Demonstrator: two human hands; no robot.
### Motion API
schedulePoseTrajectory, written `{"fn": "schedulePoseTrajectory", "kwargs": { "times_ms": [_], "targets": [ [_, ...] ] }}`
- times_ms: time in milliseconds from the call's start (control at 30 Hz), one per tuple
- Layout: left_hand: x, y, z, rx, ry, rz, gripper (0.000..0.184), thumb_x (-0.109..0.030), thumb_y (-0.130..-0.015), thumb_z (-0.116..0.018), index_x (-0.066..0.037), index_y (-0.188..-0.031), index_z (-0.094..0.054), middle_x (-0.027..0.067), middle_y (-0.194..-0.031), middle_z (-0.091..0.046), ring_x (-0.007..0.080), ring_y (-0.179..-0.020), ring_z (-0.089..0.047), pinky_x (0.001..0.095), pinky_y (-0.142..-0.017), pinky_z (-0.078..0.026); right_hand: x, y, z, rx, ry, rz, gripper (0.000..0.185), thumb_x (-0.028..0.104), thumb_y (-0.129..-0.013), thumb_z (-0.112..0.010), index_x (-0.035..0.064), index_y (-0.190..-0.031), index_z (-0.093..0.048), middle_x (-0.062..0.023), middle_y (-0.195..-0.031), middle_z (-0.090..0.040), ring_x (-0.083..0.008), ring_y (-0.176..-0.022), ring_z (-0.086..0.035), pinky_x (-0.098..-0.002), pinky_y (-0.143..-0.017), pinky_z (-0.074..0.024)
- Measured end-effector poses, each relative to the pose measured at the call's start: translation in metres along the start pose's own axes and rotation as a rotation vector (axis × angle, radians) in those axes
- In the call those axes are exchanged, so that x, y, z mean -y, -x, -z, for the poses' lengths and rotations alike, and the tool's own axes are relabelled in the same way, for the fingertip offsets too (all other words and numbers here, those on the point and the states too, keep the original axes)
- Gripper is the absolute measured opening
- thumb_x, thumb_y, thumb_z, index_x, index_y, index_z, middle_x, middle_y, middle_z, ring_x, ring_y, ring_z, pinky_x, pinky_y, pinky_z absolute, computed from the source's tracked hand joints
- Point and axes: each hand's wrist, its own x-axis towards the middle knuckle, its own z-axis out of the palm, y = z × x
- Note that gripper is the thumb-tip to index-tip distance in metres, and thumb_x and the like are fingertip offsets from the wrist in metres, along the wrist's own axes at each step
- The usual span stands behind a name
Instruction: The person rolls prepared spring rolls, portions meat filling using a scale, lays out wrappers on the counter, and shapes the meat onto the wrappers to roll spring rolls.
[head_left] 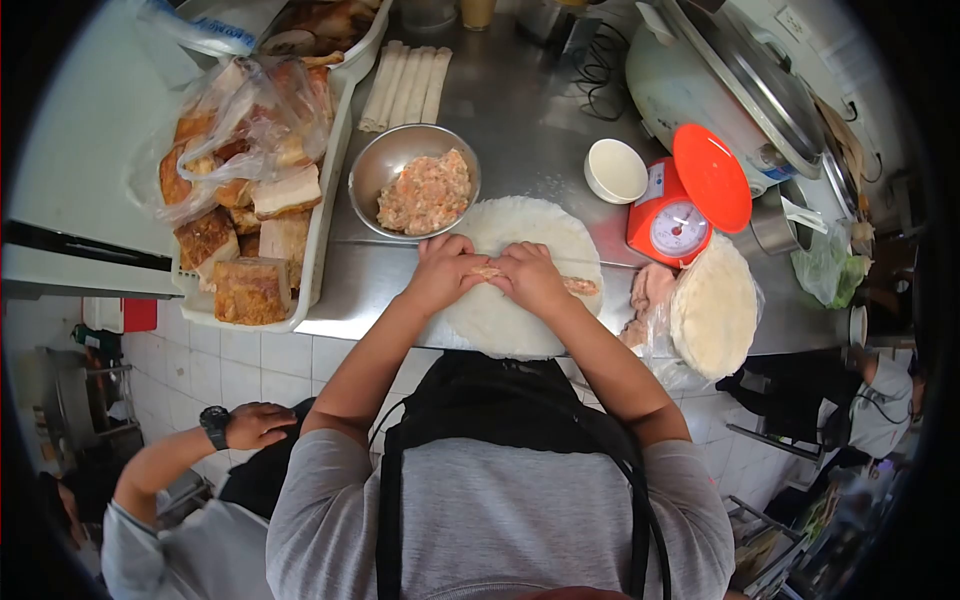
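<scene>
A round white wrapper sheet (530, 325) lies on the steel counter, its near edge at the counter's front. Across it runs a thin strip of minced filling (580, 286), partly covered by my hands. My left hand (442, 268) and my right hand (525, 275) meet over the strip, thumbs close together, fingers bent and pressed onto the filling. Behind my left hand stands a steel bowl (362, 185) with minced filling (425, 192) in it. A stack of round wrappers (714, 308) sits on plastic to the right, beside some pinkish pieces (652, 290).
A white crate (325, 240) of roasted meat chunks (252, 290) stands left. Several pale rolls (406, 88) lie at the back. A white bowl (616, 171), red scale (678, 225) and large cooker (680, 80) are right. A co-worker's hand (258, 425) is lower left.
</scene>
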Motion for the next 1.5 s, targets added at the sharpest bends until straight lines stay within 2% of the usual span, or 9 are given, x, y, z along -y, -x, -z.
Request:
{"fn": "schedulePoseTrajectory", "kwargs": {
  "times_ms": [200,300,400,533,700,900,1100,1300,1500],
  "targets": [
    [0.0,0.003,0.018,-0.004,0.096,0.038,0.038,-0.023,-0.063,-0.073,-0.019,-0.1,-0.065,-0.0007,-0.092,-0.05,0.0178,-0.096,-0.044,0.0358,-0.086,-0.027,0.006,-0.002,0.031,-0.02,-0.102,0.026,0.027,0.023,-0.063,-0.072,0.0135,-0.086,-0.063,-0.0026,-0.087,-0.054,-0.0224,-0.09,-0.05,-0.0355,-0.08,-0.0347],
    [0.003,0.005,0.018,0.056,0.091,0.041,0.041,-0.023,-0.063,-0.072,-0.019,-0.103,-0.064,-0.0006,-0.092,-0.049,0.0178,-0.096,-0.044,0.0355,-0.085,-0.027,-0.006,-0.004,0.011,0.062,-0.124,0.069,0.029,0.026,-0.062,-0.072,0.0138,-0.086,-0.062,-0.0033,-0.089,-0.055,-0.0221,-0.092,-0.05,-0.0361,-0.082,-0.0337],
    [0.007,0.005,0.012,0.059,0.065,0.058,0.042,-0.022,-0.064,-0.072,-0.02,-0.105,-0.063,-0.0003,-0.092,-0.049,0.0181,-0.096,-0.044,0.0356,-0.084,-0.028,-0.003,-0.009,0.01,0.104,-0.127,-0.028,0.026,0.024,-0.064,-0.07,0.0145,-0.088,-0.063,-0.0021,-0.089,-0.056,-0.0216,-0.091,-0.05,-0.0358,-0.081,-0.0342],
    [0.006,0.005,0.014,0.054,0.079,0.085,0.043,-0.02,-0.063,-0.072,-0.018,-0.105,-0.062,0.0003,-0.093,-0.049,0.0187,-0.095,-0.044,0.0349,-0.084,-0.029,0.011,-0.009,0.01,-0.036,-0.019,0.028,0.025,0.023,-0.065,-0.07,0.0138,-0.087,-0.065,-0.0014,-0.087,-0.056,-0.0207,-0.09,-0.05,-0.0355,-0.082,-0.0343],
    [0.012,0.01,0.011,0.001,0.091,0.069,0.042,-0.018,-0.062,-0.073,-0.017,-0.103,-0.063,0.0009,-0.094,-0.05,0.0202,-0.096,-0.045,0.0345,-0.083,-0.03,0.006,-0.014,0.004,0.019,0.01,0.096,0.029,0.024,-0.064,-0.07,0.0132,-0.091,-0.064,-0.0016,-0.087,-0.055,-0.021,-0.09,-0.05,-0.0364,-0.082,-0.0337],
    [0.009,0.019,0.018,-0.069,0.076,0.134,0.034,-0.019,-0.062,-0.072,-0.017,-0.096,-0.066,0.0008,-0.094,-0.052,0.0216,-0.096,-0.044,0.0358,-0.084,-0.032,0.014,-0.017,0.007,-0.002,-0.055,0.139,0.024,0.025,-0.065,-0.07,0.0138,-0.084,-0.063,-0.0015,-0.085,-0.055,-0.0206,-0.091,-0.05,-0.0363,-0.081,-0.0341],
    [0.012,0.02,0.019,-0.116,0.032,0.106,0.032,-0.019,-0.062,-0.073,-0.017,-0.093,-0.066,0.0004,-0.094,-0.051,0.0215,-0.096,-0.044,0.0367,-0.083,-0.032,0.023,-0.024,0.001,-0.022,-0.078,0.005,0.024,0.027,-0.066,-0.069,0.014,-0.086,-0.063,-0.0029,-0.088,-0.056,-0.0213,-0.093,-0.05,-0.0364,-0.08,-0.0343],
    [0.017,0.024,0.02,-0.118,0.036,0.124,0.028,-0.02,-0.063,-0.072,-0.018,-0.09,-0.068,-0.0005,-0.093,-0.052,0.021,-0.095,-0.044,0.0369,-0.081,-0.033,0.025,-0.031,-0.015,0.046,0.055,0.028,0.029,0.029,-0.067,-0.069,0.0135,-0.091,-0.064,-0.0034,-0.092,-0.056,-0.0211,-0.093,-0.05,-0.0364,-0.082,-0.0337],
    [0.018,0.025,0.016,-0.166,0.023,0.109,0.024,-0.02,-0.064,-0.072,-0.018,-0.088,-0.068,-0.001,-0.092,-0.052,0.0208,-0.094,-0.044,0.0376,-0.079,-0.033,0.032,-0.03,0.005,-0.008,-0.082,-0.006,0.02,0.027,-0.067,-0.069,0.015,-0.082,-0.064,-0.0001,-0.087,-0.058,-0.0196,-0.088,-0.052,-0.036,-0.081,-0.0334]
  ]
}}
